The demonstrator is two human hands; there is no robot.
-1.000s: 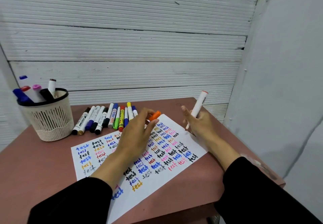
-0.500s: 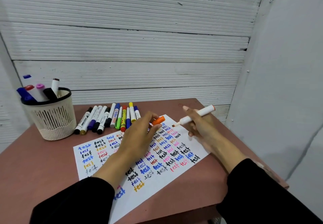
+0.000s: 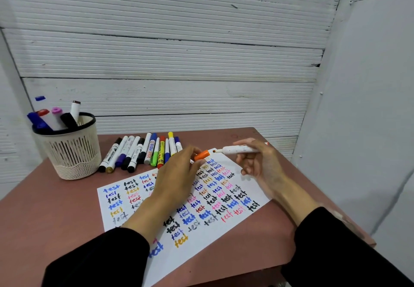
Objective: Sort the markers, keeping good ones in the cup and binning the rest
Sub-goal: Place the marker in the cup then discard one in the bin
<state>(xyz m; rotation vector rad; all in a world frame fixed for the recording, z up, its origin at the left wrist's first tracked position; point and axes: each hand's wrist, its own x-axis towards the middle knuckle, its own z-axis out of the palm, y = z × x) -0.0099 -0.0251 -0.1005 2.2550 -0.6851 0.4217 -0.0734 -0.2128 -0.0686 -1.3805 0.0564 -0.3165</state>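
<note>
Right hand (image 3: 261,163): grips a white-barrelled orange marker (image 3: 239,149), held level, nib leftward. Left hand (image 3: 179,176): pinches the marker's orange plastic cap (image 3: 201,155), just beside that nib, over white test-scribbled paper (image 3: 251,188) on the bench (image 3: 44,215).

I see my two bare hands, left hand (image 3: 177,174) and right hand (image 3: 261,163), with no rings, watch or gloves. My long black fabric sleeves (image 3: 98,257) cover both forearms, ending at plain cuffs short of the wrists.
</note>
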